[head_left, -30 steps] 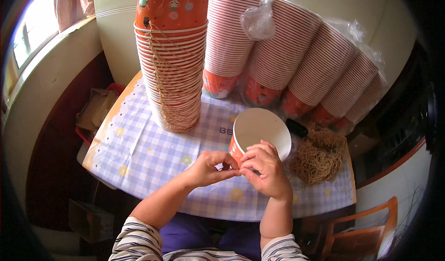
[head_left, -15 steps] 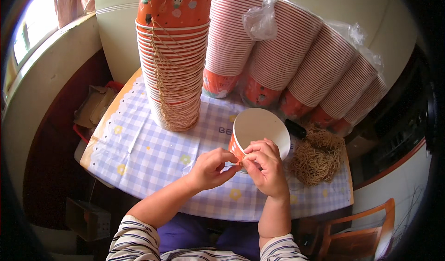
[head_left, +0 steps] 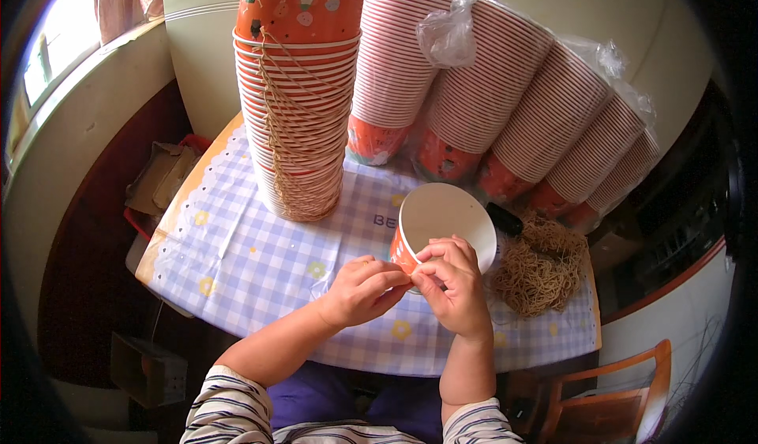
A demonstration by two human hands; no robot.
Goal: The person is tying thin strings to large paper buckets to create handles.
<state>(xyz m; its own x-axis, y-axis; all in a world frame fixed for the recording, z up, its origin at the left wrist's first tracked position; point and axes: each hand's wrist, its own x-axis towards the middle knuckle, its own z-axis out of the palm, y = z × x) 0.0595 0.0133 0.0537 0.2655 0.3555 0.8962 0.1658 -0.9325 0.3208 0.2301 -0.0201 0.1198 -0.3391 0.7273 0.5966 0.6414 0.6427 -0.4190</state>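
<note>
In the head view, the cup (head_left: 444,217) is seen on the surface (head_left: 260,290). At its near wall, fingertips of the left hand (head_left: 365,292) and right hand (head_left: 452,288) are brought together; whether anything is pinched cannot be told. Light, dentable walls are expected; the rim is best gripped.

Your table (head_left: 193,194) had a blue and white checked cloth (head_left: 253,258) with little flowers. An open paper tub (head_left: 438,215) sat on the cloth. Left of the tub, you had a tall stack of orange tubs (head_left: 298,120). Behind the tub stood a row of stacks in clear plastic (head_left: 483,81). On its right lay a heap of tan string (head_left: 541,278) and a small black thing (head_left: 505,219).
</note>
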